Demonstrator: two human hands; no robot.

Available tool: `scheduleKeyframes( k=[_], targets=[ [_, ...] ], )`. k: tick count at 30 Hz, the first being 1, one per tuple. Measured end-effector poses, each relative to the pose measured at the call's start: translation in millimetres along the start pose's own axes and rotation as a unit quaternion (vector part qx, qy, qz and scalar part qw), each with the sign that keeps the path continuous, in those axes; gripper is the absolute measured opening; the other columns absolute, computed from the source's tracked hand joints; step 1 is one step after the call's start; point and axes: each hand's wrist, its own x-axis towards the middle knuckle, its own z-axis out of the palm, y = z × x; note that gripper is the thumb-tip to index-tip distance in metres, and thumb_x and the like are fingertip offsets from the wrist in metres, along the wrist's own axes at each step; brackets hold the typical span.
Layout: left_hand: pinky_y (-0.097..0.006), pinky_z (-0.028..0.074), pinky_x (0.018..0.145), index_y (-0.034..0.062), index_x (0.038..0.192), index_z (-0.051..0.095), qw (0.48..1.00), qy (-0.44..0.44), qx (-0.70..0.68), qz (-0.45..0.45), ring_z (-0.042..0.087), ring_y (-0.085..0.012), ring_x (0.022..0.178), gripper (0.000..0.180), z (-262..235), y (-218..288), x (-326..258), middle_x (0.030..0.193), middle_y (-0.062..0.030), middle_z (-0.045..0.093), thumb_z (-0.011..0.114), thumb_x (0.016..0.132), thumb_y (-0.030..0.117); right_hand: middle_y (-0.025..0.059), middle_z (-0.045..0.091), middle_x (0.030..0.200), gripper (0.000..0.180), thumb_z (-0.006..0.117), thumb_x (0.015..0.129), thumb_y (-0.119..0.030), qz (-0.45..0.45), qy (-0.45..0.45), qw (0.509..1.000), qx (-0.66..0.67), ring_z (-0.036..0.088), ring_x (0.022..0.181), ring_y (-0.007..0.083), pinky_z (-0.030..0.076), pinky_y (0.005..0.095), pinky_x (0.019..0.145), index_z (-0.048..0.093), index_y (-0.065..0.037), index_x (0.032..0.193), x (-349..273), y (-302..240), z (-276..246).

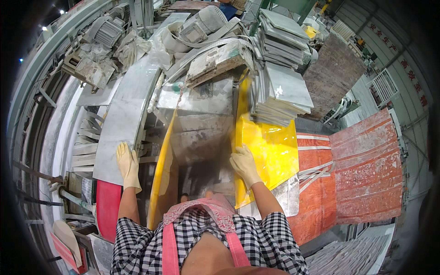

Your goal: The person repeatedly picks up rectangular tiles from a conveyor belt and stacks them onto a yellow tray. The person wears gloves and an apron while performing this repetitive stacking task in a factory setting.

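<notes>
My left hand (128, 166), in a cream rubber glove, lies flat with its fingers stretched along the right edge of a long pale grey stone slab (117, 128). My right hand (245, 165), gloved alike, curls its fingers over the left edge of a glossy yellow plastic sheet (274, 153). What lies under that sheet at my fingertips is hidden. Between my arms stands another yellow sheet (161, 169), upright and bent, apart from both hands. Beyond it is a wet, stained recess with a grey board (204, 123).
Stone tiles (286, 89) are stacked beyond the yellow sheet. A dusty motor (201, 25) and a worn block (217, 64) sit at the far middle. Orange boards (366, 169) with pale straps extend right. A red panel (108, 206) stands by my left forearm. Slatted rollers (86, 149) line the left.
</notes>
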Motion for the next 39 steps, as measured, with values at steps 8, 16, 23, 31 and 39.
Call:
scheduleKeyframes(
  k=[8,16,23,31,39],
  targets=[
    [-0.048,0.029,0.125,-0.0098,0.144,0.052,1.0,0.001,0.008,0.006,0.045,-0.044,0.143,0.054,1.9,-1.2,-0.7,0.15,-0.031,0.05,0.054,0.102,0.024,0.0213,0.068,0.099,0.022,0.065,0.088,-0.02,-0.019,0.028,0.999,0.032,0.06,0.105,0.0407,0.048,0.0501,0.098,0.069,-0.004,0.075,-0.4,0.3,0.5],
    [-0.049,0.031,0.124,-0.0101,0.144,0.052,1.0,0.012,0.013,0.013,0.046,-0.0454,0.142,0.053,6.7,-6.8,-1.4,0.149,-0.0316,0.052,0.054,0.102,0.023,0.0176,0.07,0.098,0.017,0.066,0.088,-0.019,0.021,0.046,0.993,0.105,0.063,0.107,0.0371,0.046,0.0493,0.106,0.069,-0.006,0.077,-4.5,3.4,13.6],
    [-0.05,0.032,0.123,-0.0112,0.143,0.053,0.998,0.03,0.03,0.049,0.047,-0.047,0.14,0.051,15.5,-14.9,-0.2,0.148,-0.0315,0.053,0.052,0.104,0.022,0.0091,0.067,0.08,0.021,0.064,0.088,-0.02,-0.054,0.093,0.994,0.019,0.065,0.1,0.0307,0.045,0.0495,0.112,0.065,-0.011,0.069,-4.0,3.3,5.0],
    [-0.05,0.032,0.122,-0.0126,0.141,0.054,0.998,0.017,0.044,0.051,0.048,-0.0477,0.138,0.051,12.4,-17.1,2.5,0.146,-0.0326,0.055,0.052,0.104,0.023,0.0104,0.066,0.084,0.021,0.063,0.086,-0.019,-0.041,0.058,0.997,0.012,0.062,0.097,0.033,0.049,0.0473,0.096,0.063,-0.011,0.067,3.1,-10.1,-15.4],
    [-0.049,0.032,0.123,-0.0126,0.141,0.055,0.996,0.026,0.061,0.056,0.048,-0.0459,0.139,0.05,17.8,-22.0,2.3,0.146,-0.0326,0.055,0.052,0.105,0.023,0.0131,0.063,0.083,0.022,0.063,0.086,-0.02,-0.071,0.058,0.996,-0.02,0.061,0.096,0.035,0.048,0.0476,0.096,0.063,-0.009,0.066,5.2,-16.0,-28.0]
  ],
)
